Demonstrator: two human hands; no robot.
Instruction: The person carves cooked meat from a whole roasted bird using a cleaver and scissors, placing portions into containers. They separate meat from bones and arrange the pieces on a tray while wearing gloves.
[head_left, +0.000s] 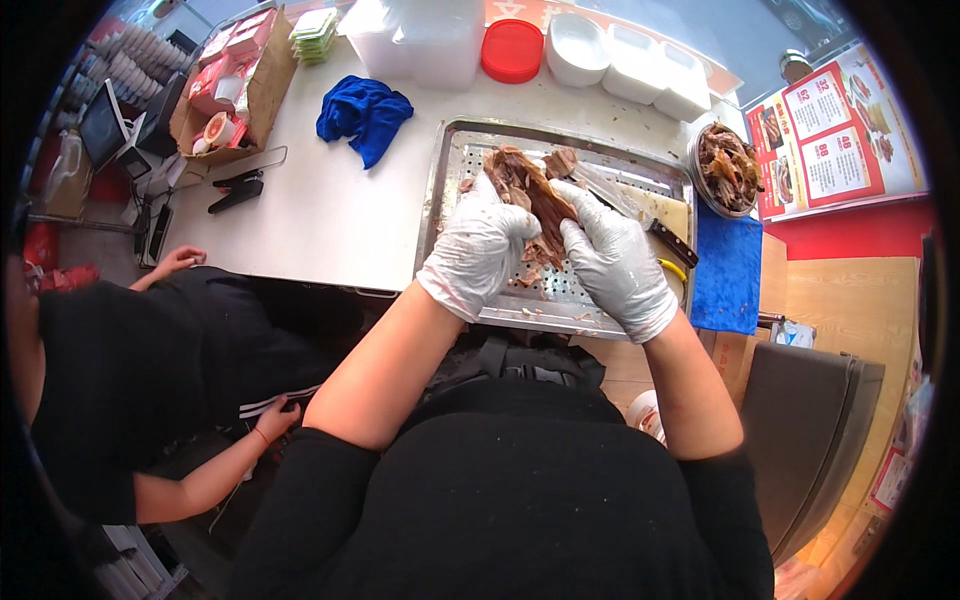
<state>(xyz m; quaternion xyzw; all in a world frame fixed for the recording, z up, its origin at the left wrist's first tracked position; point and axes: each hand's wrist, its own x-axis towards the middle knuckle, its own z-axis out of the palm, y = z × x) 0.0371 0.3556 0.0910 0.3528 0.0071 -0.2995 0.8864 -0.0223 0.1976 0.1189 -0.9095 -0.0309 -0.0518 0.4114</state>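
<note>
Both my hands wear whitish disposable gloves and grip one piece of cooked meat (534, 189) above a perforated metal tray (495, 309). My left hand (480, 244) has hold of its left side, fingers curled in. On the right edge, my right hand (619, 247) pinches the brown, stringy flesh. Meat scraps (531, 276) lie on the tray below. Behind my right hand, a knife with a dark riveted handle (673, 243) rests across a pale cutting board (660, 208). A yellow handle (673, 268) shows beside it; the tool it belongs to is mostly hidden.
Right of the tray stands a round bowl of meat pieces (726, 171), near a blue cloth (726, 277). Another blue cloth (363, 116), plastic tubs (577, 51), a red lid (512, 51), a stapler (236, 190) and a cardboard box (259, 105) are on the table. A person (150, 375) sits at left.
</note>
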